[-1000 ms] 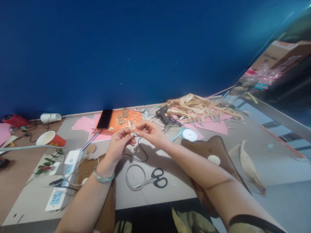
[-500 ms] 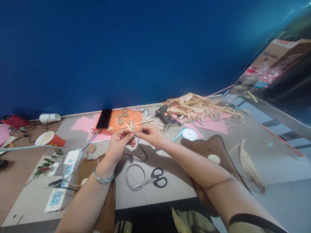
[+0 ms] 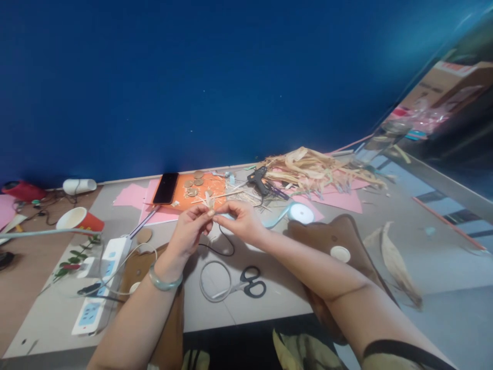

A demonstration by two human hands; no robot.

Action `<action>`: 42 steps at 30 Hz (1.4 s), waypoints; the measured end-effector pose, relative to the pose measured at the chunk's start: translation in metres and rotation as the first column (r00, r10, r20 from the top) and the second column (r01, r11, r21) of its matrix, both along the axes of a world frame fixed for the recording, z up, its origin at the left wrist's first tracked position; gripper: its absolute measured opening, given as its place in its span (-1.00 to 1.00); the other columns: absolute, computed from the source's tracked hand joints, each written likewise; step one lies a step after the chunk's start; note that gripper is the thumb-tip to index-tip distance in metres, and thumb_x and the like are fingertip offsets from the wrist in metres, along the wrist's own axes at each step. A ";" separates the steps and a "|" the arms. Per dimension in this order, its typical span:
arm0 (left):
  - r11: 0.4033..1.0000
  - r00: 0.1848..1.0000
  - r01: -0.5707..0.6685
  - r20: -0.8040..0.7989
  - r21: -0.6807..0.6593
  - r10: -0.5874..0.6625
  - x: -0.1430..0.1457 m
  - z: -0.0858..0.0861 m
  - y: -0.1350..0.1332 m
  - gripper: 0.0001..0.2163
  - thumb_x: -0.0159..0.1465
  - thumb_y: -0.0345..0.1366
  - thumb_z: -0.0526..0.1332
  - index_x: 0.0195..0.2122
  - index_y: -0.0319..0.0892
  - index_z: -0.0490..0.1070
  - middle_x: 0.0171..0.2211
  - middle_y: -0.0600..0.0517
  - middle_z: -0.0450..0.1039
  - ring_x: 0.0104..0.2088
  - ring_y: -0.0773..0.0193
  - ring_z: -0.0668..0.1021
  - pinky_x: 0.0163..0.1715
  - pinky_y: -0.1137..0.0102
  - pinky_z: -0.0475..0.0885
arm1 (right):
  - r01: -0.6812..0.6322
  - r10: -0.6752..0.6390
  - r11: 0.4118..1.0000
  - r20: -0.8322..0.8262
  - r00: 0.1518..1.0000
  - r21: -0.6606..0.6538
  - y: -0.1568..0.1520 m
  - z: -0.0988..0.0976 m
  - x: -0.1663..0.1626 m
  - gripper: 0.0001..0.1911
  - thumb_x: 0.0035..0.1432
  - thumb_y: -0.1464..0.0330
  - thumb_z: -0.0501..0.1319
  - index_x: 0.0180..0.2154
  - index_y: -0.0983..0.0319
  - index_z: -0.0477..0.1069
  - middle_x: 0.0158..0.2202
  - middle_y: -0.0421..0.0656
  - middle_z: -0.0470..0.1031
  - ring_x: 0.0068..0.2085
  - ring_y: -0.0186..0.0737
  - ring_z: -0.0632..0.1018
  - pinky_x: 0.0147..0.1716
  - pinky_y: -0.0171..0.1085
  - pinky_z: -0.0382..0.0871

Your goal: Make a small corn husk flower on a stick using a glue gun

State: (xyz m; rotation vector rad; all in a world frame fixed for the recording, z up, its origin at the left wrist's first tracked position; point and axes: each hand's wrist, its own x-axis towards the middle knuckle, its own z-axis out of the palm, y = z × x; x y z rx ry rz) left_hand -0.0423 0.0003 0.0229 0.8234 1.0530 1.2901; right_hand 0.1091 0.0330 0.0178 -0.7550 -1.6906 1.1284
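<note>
Above the table, my left hand [image 3: 191, 228] pinches a small pale piece of dried husk [image 3: 209, 200], whose tip sticks up past the fingers. Thumb and fingers of my right hand [image 3: 241, 222] are pressed together at the same spot, against the lower part of the piece; exactly what they grip is hidden. Below the hands lie dark-handled scissors [image 3: 252, 282] and a loop of grey cable [image 3: 214, 281]. Behind them, wooden discs [image 3: 192, 192] rest on an orange sheet [image 3: 215, 184], and a black glue gun [image 3: 257, 180] lies to the right.
Dried corn husks [image 3: 304, 159] are heaped at the back right beside a ribbon roll [image 3: 301, 213]. At left are a phone [image 3: 165, 188], a power strip [image 3: 102, 288] and a paper cup [image 3: 80, 220]. Brown cushions [image 3: 327, 241] lie under my forearms. A blue wall [image 3: 231, 77] stands behind.
Both hands stay together at nearly the same place. My right hand's fingers have shifted slightly and curled closer to the left. More of the pale blue ribbon shows beside the right wrist.
</note>
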 end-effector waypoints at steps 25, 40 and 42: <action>0.980 0.980 0.188 0.059 0.060 -0.192 -0.006 0.002 -0.004 -0.74 0.00 -0.31 0.45 -0.28 -0.25 0.52 -0.52 0.08 0.44 -0.59 0.45 0.45 -0.59 0.52 0.37 | -0.358 0.333 0.813 -0.137 0.933 -0.459 0.019 0.010 0.012 -0.76 -0.05 0.27 0.38 -0.45 0.29 0.42 -0.56 -0.25 0.47 -0.56 -0.46 0.32 -0.58 -0.42 0.11; 0.996 0.997 0.074 0.030 0.051 -0.076 -0.001 0.003 -0.002 -0.75 -0.06 -0.25 0.48 -0.48 -0.25 0.46 -0.67 0.10 0.41 -0.65 0.44 0.43 -0.62 0.55 0.37 | -0.326 0.293 0.772 -0.150 0.944 -0.545 0.022 0.005 0.008 -0.70 -0.18 0.25 0.43 -0.51 0.29 0.40 -0.64 -0.33 0.35 -0.64 -0.53 0.14 -0.67 -0.42 -0.10; 0.997 0.999 0.037 0.020 0.064 -0.038 0.000 0.001 -0.001 -0.74 -0.06 -0.24 0.47 -0.49 -0.24 0.44 -0.68 0.11 0.40 -0.65 0.45 0.42 -0.62 0.55 0.36 | -0.283 0.257 0.838 -0.120 0.959 -0.466 0.020 0.004 0.007 -0.70 -0.16 0.23 0.42 -0.49 0.29 0.42 -0.58 -0.27 0.43 -0.57 -0.47 0.29 -0.59 -0.42 0.09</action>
